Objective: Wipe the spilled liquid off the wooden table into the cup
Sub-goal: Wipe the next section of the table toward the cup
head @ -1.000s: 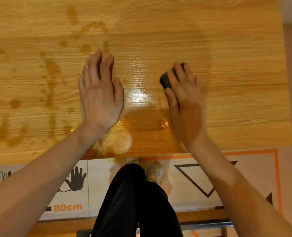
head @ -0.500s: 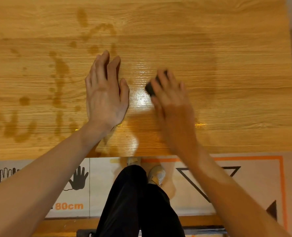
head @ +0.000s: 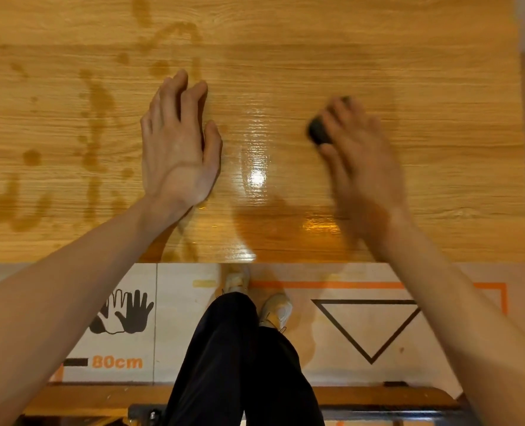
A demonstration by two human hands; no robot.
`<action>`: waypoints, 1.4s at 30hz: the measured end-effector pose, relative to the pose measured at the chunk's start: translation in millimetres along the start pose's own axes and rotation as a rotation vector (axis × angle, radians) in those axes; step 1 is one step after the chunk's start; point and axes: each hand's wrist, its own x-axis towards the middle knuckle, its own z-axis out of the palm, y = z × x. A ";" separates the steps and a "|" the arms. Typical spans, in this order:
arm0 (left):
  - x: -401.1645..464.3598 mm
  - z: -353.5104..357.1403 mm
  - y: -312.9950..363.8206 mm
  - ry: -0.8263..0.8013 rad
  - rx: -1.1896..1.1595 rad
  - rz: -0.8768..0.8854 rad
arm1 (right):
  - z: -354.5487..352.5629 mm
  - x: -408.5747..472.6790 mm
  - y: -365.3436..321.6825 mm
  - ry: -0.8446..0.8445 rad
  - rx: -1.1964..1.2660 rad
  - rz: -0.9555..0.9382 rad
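The wooden table point(head: 439, 72) fills the upper half of the head view. Brown spilled liquid point(head: 98, 112) lies in streaks and drops across its left part, and a wet sheen point(head: 256, 176) glistens between my hands. My left hand point(head: 178, 146) lies flat on the wood beside the streaks, fingers straight. My right hand point(head: 362, 161), blurred by motion, grips a small dark wiper point(head: 318, 130) pressed against the table; most of the wiper is hidden under the fingers. No cup is in view.
The table's near edge point(head: 285, 261) runs across the middle of the view, its right edge at the far right. Below are my dark trousers point(head: 239, 364), light shoes point(head: 275, 312) and a floor mat point(head: 368, 330) with printed hands, a triangle and "80cm".
My right hand swept the wiper left toward my left hand, then back to the right. My left hand stayed flat in place.
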 end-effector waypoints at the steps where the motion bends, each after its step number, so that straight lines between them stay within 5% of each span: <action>1: -0.1 -0.4 0.5 -0.004 0.001 -0.004 | -10.4 -15.9 17.8 0.036 0.010 0.105; 4: -0.4 -1.2 1.7 -0.004 0.006 -0.019 | -19.7 -42.8 19.3 0.204 0.023 0.370; 10: 0.4 -2.1 3.1 0.024 0.018 -0.008 | 50.7 -42.7 -96.1 0.119 -0.069 0.069; 14: -0.4 -0.4 1.2 0.019 0.024 -0.005 | 29.6 -55.5 -50.7 0.072 -0.110 -0.033; 17: -0.2 0.0 2.0 0.019 0.011 -0.004 | -6.5 -86.8 14.3 0.192 -0.106 0.181; 20: 0.0 -0.9 2.1 0.025 0.012 -0.012 | -8.5 -94.4 9.6 0.329 -0.047 0.335; 25: 0.7 -0.5 2.0 0.020 0.004 0.000 | 56.9 -74.3 -97.4 0.236 0.002 0.093; 29: -0.7 -0.1 0.0 0.017 -0.008 0.014 | 47.1 -79.1 -81.7 0.101 -0.053 -0.059; 34: 0.0 -2.7 -7.0 -0.030 -0.108 0.026 | -2.6 -118.8 9.3 0.305 0.032 0.361; 37: -7.4 -13.8 -9.3 -0.086 -0.197 0.027 | 3.1 -116.4 -19.6 0.373 0.129 0.501; 42: -58.9 -32.5 -15.6 -0.150 -0.117 0.165 | 50.9 -99.8 -117.6 0.203 0.112 0.118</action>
